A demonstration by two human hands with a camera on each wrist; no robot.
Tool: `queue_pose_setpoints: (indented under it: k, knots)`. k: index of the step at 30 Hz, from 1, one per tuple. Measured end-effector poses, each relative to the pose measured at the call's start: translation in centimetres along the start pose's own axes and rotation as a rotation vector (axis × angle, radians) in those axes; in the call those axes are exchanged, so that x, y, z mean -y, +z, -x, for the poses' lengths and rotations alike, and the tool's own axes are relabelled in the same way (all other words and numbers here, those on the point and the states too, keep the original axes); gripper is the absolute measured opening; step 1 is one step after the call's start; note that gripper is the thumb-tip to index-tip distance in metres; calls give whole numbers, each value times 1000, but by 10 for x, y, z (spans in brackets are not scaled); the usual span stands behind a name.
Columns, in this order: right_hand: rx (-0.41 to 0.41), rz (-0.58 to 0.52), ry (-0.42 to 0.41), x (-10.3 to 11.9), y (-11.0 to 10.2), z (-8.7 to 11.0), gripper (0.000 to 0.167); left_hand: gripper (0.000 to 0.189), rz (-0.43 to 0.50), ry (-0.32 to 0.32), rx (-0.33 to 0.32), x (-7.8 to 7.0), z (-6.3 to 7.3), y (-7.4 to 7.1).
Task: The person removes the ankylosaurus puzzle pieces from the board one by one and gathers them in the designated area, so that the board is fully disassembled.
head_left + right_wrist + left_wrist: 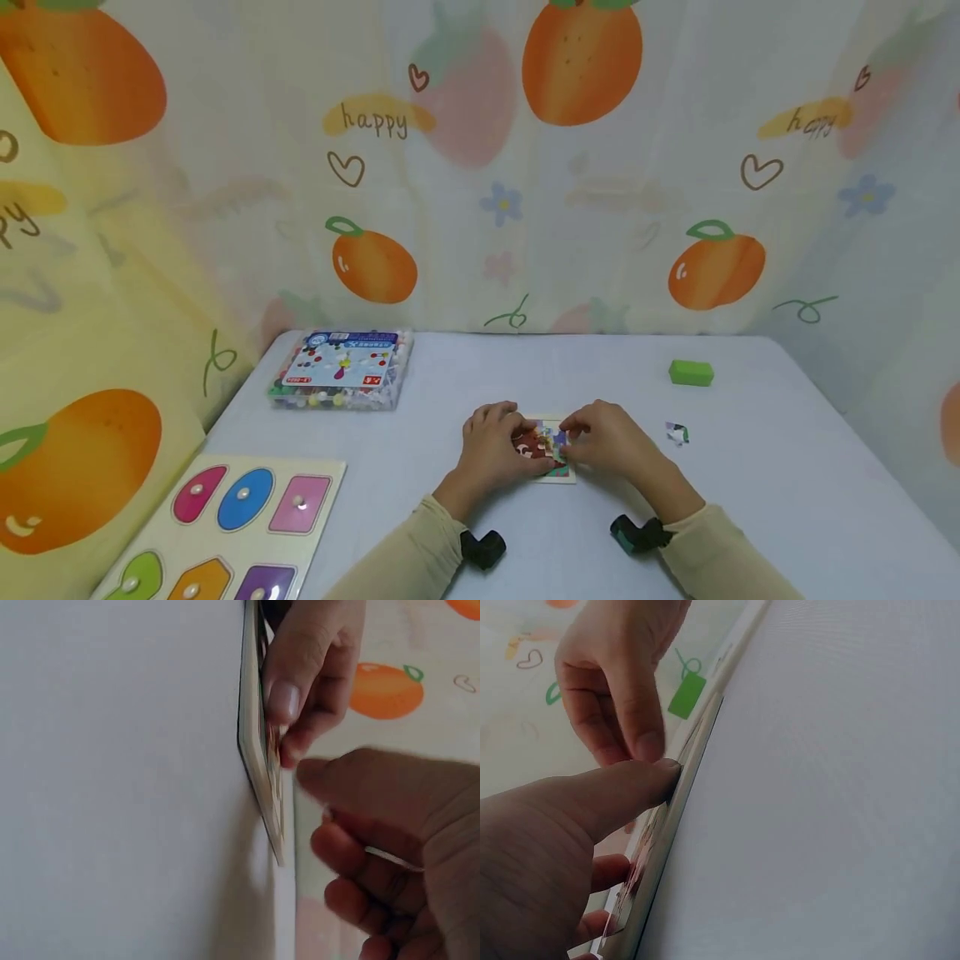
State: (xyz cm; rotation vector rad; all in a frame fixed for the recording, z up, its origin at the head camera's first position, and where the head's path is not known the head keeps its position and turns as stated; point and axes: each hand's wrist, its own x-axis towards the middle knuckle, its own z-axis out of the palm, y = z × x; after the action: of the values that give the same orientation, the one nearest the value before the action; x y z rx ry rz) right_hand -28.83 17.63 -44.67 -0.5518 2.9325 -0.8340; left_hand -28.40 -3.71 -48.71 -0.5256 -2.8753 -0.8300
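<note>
A small picture jigsaw board [547, 443] lies flat on the pale table [750, 500], with both hands on it. My left hand [491, 443] holds its left side. In the left wrist view the left thumb [622, 791] presses the board's edge [658, 859] while the other fingers rest on its face. My right hand [603, 440] reaches in from the right with curled fingers. In the right wrist view a thin pale sliver, seemingly a puzzle piece [393, 858], sits between the right hand's fingers [352, 847]. One loose puzzle piece [677, 433] lies to the right of the hands.
A green block [691, 372] sits at the back right. A clear box of coloured pegs [341, 369] stands at the back left. A shape-sorting board [225, 525] with knobbed pieces lies at the front left. Fruit-printed curtains surround the table.
</note>
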Motion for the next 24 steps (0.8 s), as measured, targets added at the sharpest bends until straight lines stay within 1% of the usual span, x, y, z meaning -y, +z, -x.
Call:
queue_pose_setpoints:
  k: [3, 6, 7, 9, 12, 13, 14, 19, 22, 24]
  knots:
    - [-25, 32, -4, -5, -14, 4, 26, 66, 14, -11, 5, -3, 0, 0]
    - [-48, 58, -35, -22, -35, 8, 25, 67, 21, -17, 8, -3, -1, 1]
    - [-47, 59, -22, -29, -42, 11, 25, 67, 25, -17, 9, -3, -2, 0]
    - [-27, 47, 37, -45, -55, 15, 25, 67, 37, -17, 11, -3, -2, 0]
    - [9, 17, 160, -65, -67, 22, 25, 66, 46, -14, 9, -1, -1, -1]
    - [17, 20, 185, -71, -69, 24, 25, 65, 49, -12, 8, -1, 0, -1]
    - [18, 29, 193, -78, -70, 25, 24, 65, 47, -10, 7, 0, 0, 0]
    - [7, 99, 179, -103, -67, 27, 22, 67, 52, -9, 20, 2, 1, 2]
    - [24, 111, 194, -109, -64, 25, 25, 68, 53, -13, 31, 2, 1, 2]
    - [27, 122, 207, -108, -64, 24, 28, 67, 56, -6, 34, 1, 0, 2]
